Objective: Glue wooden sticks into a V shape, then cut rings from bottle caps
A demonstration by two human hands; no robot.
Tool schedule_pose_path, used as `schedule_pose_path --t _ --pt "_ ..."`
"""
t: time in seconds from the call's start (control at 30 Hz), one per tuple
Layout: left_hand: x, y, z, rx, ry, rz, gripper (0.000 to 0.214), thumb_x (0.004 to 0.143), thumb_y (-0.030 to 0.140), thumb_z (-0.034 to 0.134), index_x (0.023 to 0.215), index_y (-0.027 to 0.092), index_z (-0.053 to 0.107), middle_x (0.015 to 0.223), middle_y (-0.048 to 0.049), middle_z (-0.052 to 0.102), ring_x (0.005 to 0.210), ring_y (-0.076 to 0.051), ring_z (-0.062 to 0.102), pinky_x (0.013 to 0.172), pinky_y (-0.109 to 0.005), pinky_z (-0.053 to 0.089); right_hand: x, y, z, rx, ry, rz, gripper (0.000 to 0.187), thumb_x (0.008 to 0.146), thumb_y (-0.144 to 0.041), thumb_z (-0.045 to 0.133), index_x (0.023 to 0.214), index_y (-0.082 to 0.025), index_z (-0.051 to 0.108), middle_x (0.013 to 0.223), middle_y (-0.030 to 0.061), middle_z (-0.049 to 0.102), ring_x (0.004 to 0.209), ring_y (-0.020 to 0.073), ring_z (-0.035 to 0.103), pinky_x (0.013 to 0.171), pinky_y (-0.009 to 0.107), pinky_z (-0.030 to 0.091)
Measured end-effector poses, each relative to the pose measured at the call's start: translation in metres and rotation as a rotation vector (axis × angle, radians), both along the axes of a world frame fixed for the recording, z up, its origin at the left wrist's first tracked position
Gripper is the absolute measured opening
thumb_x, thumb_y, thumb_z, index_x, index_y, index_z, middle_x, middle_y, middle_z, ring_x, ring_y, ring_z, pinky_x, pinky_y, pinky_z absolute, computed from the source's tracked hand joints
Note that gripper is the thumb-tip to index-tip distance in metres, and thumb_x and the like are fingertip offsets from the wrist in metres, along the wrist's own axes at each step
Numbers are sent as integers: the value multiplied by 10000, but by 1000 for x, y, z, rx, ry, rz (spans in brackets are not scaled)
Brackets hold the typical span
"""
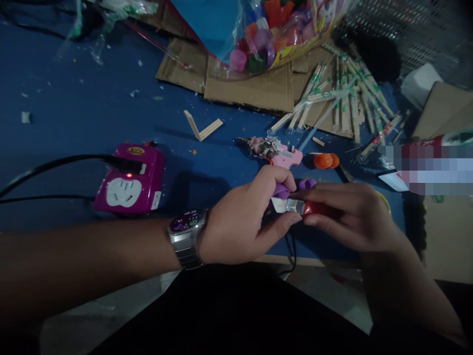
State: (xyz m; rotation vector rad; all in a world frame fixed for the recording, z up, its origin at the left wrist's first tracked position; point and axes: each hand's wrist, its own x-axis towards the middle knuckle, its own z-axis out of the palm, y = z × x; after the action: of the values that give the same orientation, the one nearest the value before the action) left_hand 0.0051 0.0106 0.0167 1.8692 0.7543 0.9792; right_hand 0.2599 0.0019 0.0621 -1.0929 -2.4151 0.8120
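Observation:
My left hand (242,222), with a watch on its wrist, is closed around a purple plastic piece (281,191), pinched under the bent index finger. In my right hand (353,212) is a red-handled knife (314,209), its short metal front part pointing left at the purple piece. The left thumb lies along the lower side of that metal part. A curled purple bit (307,184) shows above the right fingers; whether it joins the held piece is hidden. Just beyond the hands lie a pink glue gun (286,157) with a dirty, wrapped nozzle end and an orange cap (325,160).
A purple power socket (129,180) with a plugged-in cable stands left. Two joined wooden stick pieces (201,129) lie mid-table. Wrapped chopsticks (343,96) are heaped on cardboard (247,91) at the back right, beside a bag of coloured caps (258,44). A partly blurred-out bottle lies right.

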Motion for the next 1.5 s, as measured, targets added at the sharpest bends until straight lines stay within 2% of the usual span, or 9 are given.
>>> schedule_pose_path --t 0.1,0.23,0.43,0.57,0.8,1.0,1.17,1.33,1.5 --pt "-1 0 0 24 -3 7 353 1010 358 650 1252 163 484 1082 -80 633 776 -150 652 589 -282 502 4 1 1 41 -20 -10 357 951 -340 799 1269 -188 747 964 72 789 776 188 740 661 274 529" --pt "-1 -1 -3 69 0 -5 360 1006 297 646 1293 178 464 1120 -83 649 885 -185 691 629 -290 520 6 2 -1 95 -67 -9 318 951 -344 798 1229 -197 752 871 41 743 674 157 682 604 263 495" --pt "1 -3 -7 121 34 -63 400 1010 214 631 1360 198 438 1296 -112 653 1109 -226 706 845 -336 583 3 4 -7 190 -111 27 337 991 -339 751 1277 -166 710 969 81 765 826 200 739 710 287 548" --pt "1 -2 -5 118 -5 -62 387 1005 214 636 1339 182 443 1270 -106 655 1077 -214 705 839 -332 570 3 5 -9 252 -122 23 379 983 -349 760 1310 -169 691 1018 96 778 858 215 753 729 299 564" --pt "-1 -2 0 -60 5 -33 397 1003 335 646 1306 175 445 1143 -107 635 773 -180 634 609 -343 479 7 8 -10 290 -141 20 410 1006 -380 720 1332 -133 690 1032 120 783 867 233 759 732 324 566" --pt "-2 -1 4 -226 -29 -21 392 1008 385 657 1292 188 472 1009 -68 591 712 -158 553 596 -340 451 8 8 -9 342 -171 0 436 1037 -422 653 1346 -116 689 1072 149 797 894 271 774 729 365 573" --pt "-1 0 3 -364 -178 -60 362 1011 384 690 1246 224 466 916 -6 544 612 -105 485 546 -291 431 2 7 4 448 -284 -10 456 1069 -419 589 1390 -107 676 1042 149 798 891 288 777 738 382 575" --pt "2 2 -1 -418 -288 -89 379 980 369 736 1212 224 474 1094 -65 636 711 -142 646 620 -299 494 0 10 12 557 -388 -22 459 1085 -431 546 1420 -145 672 1026 132 788 882 282 758 734 377 554" --pt "5 4 -4 -431 -316 -58 354 958 310 752 1183 213 496 1059 -62 646 826 -165 669 764 -318 566 5 14 0 587 -358 -29 490 1113 -464 467 1420 -142 673 925 106 766 791 252 732 682 358 524"
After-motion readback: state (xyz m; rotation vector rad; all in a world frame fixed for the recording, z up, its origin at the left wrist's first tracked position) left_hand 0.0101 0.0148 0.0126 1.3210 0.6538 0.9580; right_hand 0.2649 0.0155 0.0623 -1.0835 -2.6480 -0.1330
